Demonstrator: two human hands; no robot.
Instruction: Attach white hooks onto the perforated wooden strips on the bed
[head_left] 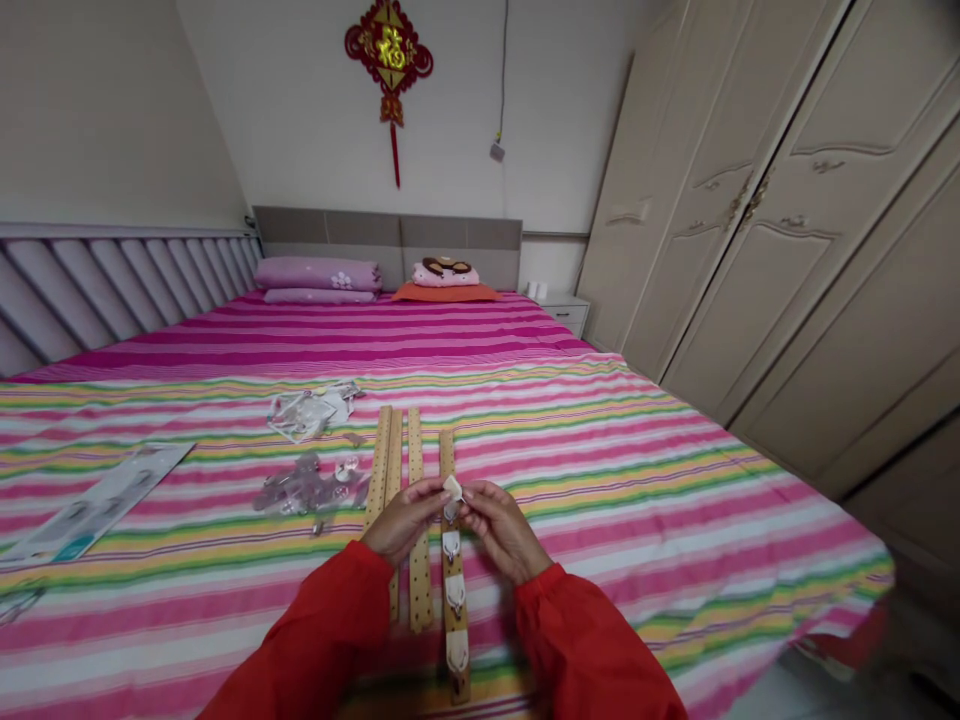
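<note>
While both bare hands meet over the rightmost of several narrow, tan, wood-coloured strips [447, 450], the head view shows the left hand [409, 520] and the right hand [499, 525] sharing a small, white, squarish piece [452, 488]. Thumb and fingertips of each hand pinch it from opposite sides, just above the strip; whether it touches the strip is hidden by the fingers. Below the hands, three white, flat-backed hooks with metal-looking ends [456, 592] sit in a row along that strip, and part of another pale piece shows just under the fingertips. To the left lie a single tan strip dotted with holes [420, 590] and a side-by-side pair of similar perforated strips [379, 450], then a loose heap of clear plastic pieces [300, 490], all on a striped, multicoloured cloth [637, 560]. The step in hand appears to be handling one white piece at its edges, perhaps peeling or adjusting it. Such a move calls for one hand to steady the piece while the other works its edge, without knocking the hooks below.
</note>
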